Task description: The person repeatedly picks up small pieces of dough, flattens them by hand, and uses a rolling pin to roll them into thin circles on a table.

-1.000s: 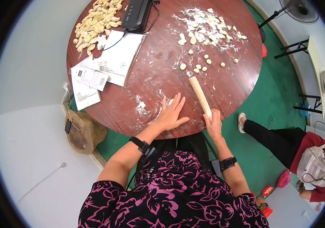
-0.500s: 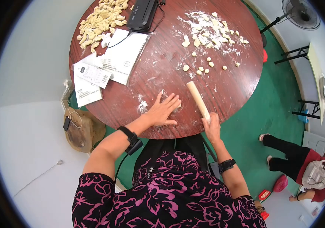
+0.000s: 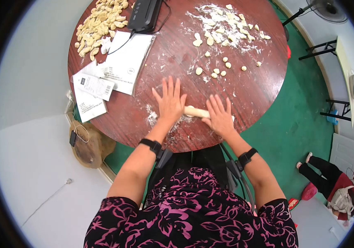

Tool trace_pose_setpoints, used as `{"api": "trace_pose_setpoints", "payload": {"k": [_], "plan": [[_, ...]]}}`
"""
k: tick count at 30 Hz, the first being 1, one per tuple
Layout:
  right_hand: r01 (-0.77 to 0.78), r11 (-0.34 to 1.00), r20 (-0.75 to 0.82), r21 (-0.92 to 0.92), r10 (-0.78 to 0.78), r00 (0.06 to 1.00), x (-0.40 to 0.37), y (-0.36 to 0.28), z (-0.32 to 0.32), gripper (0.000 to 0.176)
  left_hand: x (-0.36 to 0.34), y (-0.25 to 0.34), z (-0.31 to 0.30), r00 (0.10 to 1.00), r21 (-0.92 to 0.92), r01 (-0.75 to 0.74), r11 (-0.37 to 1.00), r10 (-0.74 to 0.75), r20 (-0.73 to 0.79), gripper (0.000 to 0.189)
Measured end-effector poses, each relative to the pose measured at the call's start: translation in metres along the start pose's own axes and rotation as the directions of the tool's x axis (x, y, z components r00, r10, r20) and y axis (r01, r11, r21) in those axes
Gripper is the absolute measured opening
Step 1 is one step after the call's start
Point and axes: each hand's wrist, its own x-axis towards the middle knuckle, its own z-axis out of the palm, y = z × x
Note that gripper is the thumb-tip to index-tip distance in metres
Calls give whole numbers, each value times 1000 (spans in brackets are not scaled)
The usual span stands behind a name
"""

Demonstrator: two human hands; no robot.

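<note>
A pale wooden rolling pin lies crosswise near the front edge of the dark red round table. My left hand rests on its left end, fingers spread. On its right end lies my right hand, palm down with the fingers apart. Between the hands, a small piece of dough shows partly under the pin. Farther back are several small dough balls and, on scattered flour, several dough pieces.
A pile of shaped dough is at the back left, beside a black appliance with a cord. White packets lie at the left. A person is at the far right, near a bench.
The rolling pin has turned from slanting at the right to crosswise between my hands. My left hand has risen onto its end, and my right hand has gone from gripping it to lying flat.
</note>
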Motion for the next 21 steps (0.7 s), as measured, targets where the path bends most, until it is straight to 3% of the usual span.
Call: {"api": "trace_pose_setpoints", "payload": {"k": [1,2,7,8,11,12,17,20,21], "plan": [[-48,999,1,5,48,999,9,4,-3,72,10,-1,5,996,3,-3,1000,3,-85,62],[-116,993,0,3,116,993,16,4,-5,73,7,-1,6,997,-2,10,1000,-10,-72,61],[-74,984,84,161,61,995,-25,-15,4,78,-27,-1,4,1000,-16,8,1000,-8,5,61],[-75,990,74,123,66,995,-21,-14,2,78,-35,-1,4,999,-10,3,1000,-3,48,61],[-120,993,40,-23,121,992,5,-1,1,80,3,0,8,999,-20,8,1000,-8,-35,63],[-123,992,34,4,123,992,5,1,0,80,15,3,9,997,-40,25,999,-28,-68,64],[-84,986,91,142,72,993,-25,-20,3,84,-30,7,-9,982,-17,36,999,-32,187,59],[-136,989,40,61,134,990,-3,-8,-2,83,2,5,8,999,-24,0,1000,-1,-34,60],[-141,990,-2,-33,141,990,8,3,-1,82,18,8,7,999,-57,30,998,-31,-24,60]]}}
